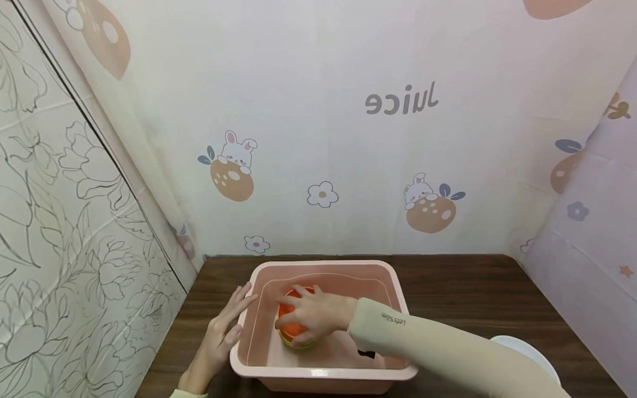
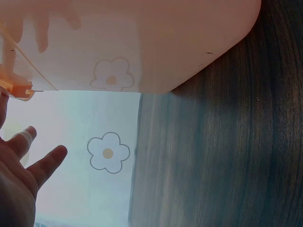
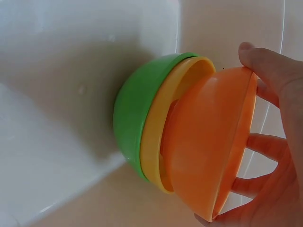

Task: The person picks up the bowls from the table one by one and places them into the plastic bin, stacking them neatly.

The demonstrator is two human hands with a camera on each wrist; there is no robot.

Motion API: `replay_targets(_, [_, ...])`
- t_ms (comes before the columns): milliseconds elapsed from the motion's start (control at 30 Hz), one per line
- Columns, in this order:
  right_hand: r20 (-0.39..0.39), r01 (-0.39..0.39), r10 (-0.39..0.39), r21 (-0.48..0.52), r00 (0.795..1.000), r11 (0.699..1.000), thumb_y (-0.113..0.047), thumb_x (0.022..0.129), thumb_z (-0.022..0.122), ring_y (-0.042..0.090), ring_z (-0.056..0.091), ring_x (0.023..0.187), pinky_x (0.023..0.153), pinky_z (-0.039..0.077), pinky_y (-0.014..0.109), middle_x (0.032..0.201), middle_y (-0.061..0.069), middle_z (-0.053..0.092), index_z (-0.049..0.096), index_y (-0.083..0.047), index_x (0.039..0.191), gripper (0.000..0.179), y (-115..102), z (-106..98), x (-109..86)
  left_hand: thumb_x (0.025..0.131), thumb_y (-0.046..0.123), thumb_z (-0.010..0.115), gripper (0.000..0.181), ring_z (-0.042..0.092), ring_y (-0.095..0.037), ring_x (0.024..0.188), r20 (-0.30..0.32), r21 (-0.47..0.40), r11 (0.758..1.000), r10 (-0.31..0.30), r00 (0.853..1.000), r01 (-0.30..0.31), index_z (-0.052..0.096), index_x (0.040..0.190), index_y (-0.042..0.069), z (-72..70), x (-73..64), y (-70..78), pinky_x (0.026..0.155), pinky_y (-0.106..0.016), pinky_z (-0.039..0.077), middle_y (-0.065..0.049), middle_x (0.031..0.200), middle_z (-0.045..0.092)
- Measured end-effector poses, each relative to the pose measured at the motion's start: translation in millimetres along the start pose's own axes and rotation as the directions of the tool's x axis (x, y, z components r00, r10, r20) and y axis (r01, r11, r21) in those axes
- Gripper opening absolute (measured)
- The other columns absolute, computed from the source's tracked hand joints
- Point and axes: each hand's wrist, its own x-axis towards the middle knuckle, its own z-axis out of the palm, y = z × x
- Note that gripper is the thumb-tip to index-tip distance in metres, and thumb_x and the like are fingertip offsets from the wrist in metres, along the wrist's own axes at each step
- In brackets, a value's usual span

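Note:
A pink plastic basin (image 1: 323,373) stands on the table. Inside it, my right hand (image 1: 320,314) spreads over an orange bowl (image 3: 206,137) and grips its rim between thumb and fingers. The right wrist view shows the orange bowl partly inside a yellow bowl (image 3: 152,130), which sits in a green bowl (image 3: 135,111). A gap shows between the orange and yellow rims. At the basin's left side, my left hand (image 1: 219,331) has its fingers extended, fingertips at the rim. In the left wrist view, those fingers (image 2: 47,165) are spread beside the basin wall.
A white rounded object (image 1: 534,356) lies on the dark wooden table (image 1: 458,293) at the right, partly hidden by my right sleeve (image 1: 423,337). A printed curtain (image 1: 323,138) hangs behind the table, and a floral sheet (image 1: 74,193) hangs at the left.

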Motion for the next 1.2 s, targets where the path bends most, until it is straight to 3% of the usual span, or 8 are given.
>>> replay_targets(300, [0.038,-0.035,0.032,0.077,0.999,0.996,-0.057,0.097,0.062,0.042,0.039,0.143,0.100,0.048,0.066,0.165,0.002,0.037,0.057,-0.045,0.142,0.047,2,1,2.9,0.097,0.007,0.049,0.046,0.034,-0.029,0.155,0.000,0.011,1.000,-0.002,1.000,0.002,0.060,0.141,-0.001,-0.1,0.1,1.1,0.126,-0.024,0.025,-0.027,0.153,0.049])
replay_targets(1200, [0.053,-0.031,0.028,0.063,0.998,0.998,-0.057,0.093,0.067,0.037,0.040,0.142,0.094,0.053,0.060,0.163,0.001,0.039,0.058,-0.047,0.140,0.048,-2,11,9.9,0.095,0.004,0.049,0.048,0.033,-0.027,0.155,0.005,0.016,1.000,-0.015,1.000,0.015,0.059,0.141,0.000,-0.4,1.0,3.0,0.125,-0.023,0.025,-0.026,0.154,0.049])
